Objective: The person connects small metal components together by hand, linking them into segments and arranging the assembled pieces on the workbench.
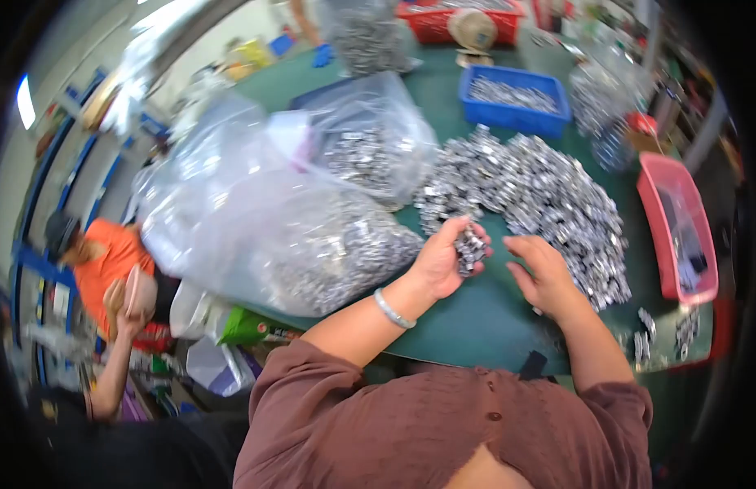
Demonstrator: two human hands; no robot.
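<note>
Mostly, I see clear bags (223,212) crowding the left of the desk (468,322), a blue tray (517,122) beyond, a pink basket (657,228) at right. My left hand (440,262) curls around small metal pieces (471,251); my right hand (546,277) (half open, holding nothing I can see) is near it, the metal heap (561,196) just past both.

There is one red tray (431,31), one pink tray (657,224) and one fully visible blue tray (517,122). The wearer has one left hand (442,259), one right hand (544,275), one bracelet (387,311). One big heap of metal pieces (549,204) is uncountable.
</note>
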